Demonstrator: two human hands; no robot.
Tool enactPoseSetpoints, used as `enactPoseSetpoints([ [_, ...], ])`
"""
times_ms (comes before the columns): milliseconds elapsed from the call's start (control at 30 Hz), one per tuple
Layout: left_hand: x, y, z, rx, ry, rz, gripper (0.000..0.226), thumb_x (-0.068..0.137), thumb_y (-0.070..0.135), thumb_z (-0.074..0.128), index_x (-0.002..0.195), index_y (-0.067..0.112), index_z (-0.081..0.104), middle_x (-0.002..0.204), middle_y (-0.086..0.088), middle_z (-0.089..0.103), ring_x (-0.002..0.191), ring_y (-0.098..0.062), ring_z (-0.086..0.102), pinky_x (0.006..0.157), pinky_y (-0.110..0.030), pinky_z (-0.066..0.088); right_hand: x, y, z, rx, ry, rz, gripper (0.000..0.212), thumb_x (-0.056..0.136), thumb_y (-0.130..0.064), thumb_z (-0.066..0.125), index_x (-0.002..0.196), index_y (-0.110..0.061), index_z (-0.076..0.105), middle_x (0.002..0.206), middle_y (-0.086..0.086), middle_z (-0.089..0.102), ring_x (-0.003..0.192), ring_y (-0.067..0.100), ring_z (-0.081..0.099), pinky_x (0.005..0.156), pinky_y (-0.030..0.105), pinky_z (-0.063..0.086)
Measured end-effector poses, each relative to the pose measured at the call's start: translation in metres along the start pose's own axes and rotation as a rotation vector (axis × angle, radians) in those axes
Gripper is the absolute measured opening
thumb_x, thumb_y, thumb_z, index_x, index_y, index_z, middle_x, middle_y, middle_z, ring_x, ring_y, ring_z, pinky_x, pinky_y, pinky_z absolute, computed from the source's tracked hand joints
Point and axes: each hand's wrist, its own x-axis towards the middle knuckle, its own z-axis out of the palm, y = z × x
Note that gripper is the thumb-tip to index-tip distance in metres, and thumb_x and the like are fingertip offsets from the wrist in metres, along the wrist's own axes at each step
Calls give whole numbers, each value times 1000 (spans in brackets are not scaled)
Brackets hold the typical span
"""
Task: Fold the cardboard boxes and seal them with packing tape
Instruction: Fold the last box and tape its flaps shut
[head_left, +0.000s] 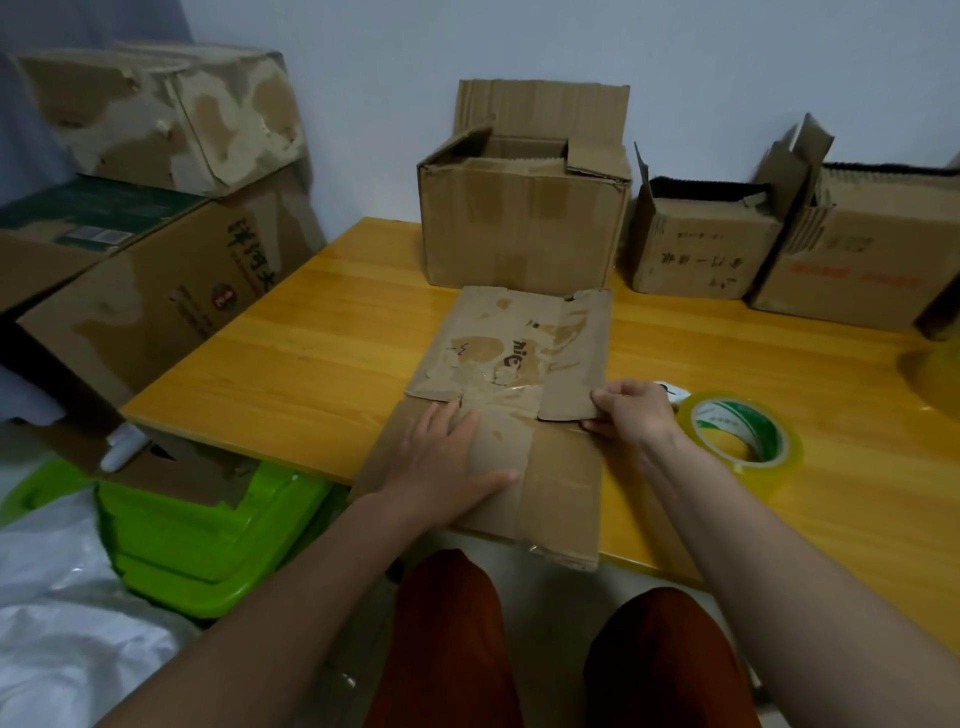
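So the flattened box (498, 415) is lying on the table (291, 364), right under both hands, with its near end hanging a bit over the table edge toward the person's knees. The left hand (452, 462) is spread flat, fingers straight, pressing down on the near half of the cardboard. The right hand (631, 415) is pinching the edge of the right flap, thumb on top, fingers tucked under it.

Stuff that could go sideways from here, imo:

The cardboard looks pretty beat up, lots of torn paper and old tape residue just past the left fingertips. If the right hand yanks that flap up too hard it could rip along the crease instead of folding cleanly.

Since part of the box overhangs the table edge, easing off the left hand while pulling with the right could let the whole thing slide or tip off toward the lap.

The tape roll (743, 441) sits just to the right of the right hand, very close to the wrist. An elbow swing while opening the box could knock it and send it rolling away.

New tape may also not stick well over that peeled, fuzzy surface, so the seal could lift.

There's an open box (524, 228) beyond the hands, so pushing the flat one forward could bump it.
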Motion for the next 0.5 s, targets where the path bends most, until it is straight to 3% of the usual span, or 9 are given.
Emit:
enactPoseSetpoints([
  [167, 9, 12, -12, -166, 62, 12, 92, 83, 60, 59, 154, 21, 13, 162, 0, 1, 148, -19, -2, 120, -43, 7, -3, -4, -2, 208, -86, 84, 24, 96, 1, 44, 76, -12, 45, 83, 10, 55, 76, 20, 58, 55, 24, 55],
  [300, 23, 24, -20, -238, 43, 1, 91, 82, 61, 61, 153, 27, 15, 162, -1, 5, 148, -22, 1, 120, -46, 11, -6, -13, -3, 163, -129, 41, 18, 94, -3, 48, 79, -13, 51, 77, 8, 59, 70, 20, 58, 67, 31, 52],
  [400, 36, 41, -22, -165, 73, 18, 93, 79, 72, 54, 153, 33, 14, 163, -1, 3, 148, -30, 0, 119, -49, 5, -12, -23, 0, 144, -141, -20, 16, 91, -5, 54, 77, -14, 52, 75, 8, 61, 66, 19, 59, 70, 34, 53],
  [500, 50, 59, -25, -33, 164, -24, 89, 80, 76, 47, 152, 35, 16, 162, -6, 5, 147, -39, 0, 117, -52, -1, -20, -32, 5, 132, -174, -101, 15, 89, -3, 56, 78, -12, 51, 73, 11, 59, 63, 20, 59, 63, 31, 54],
])
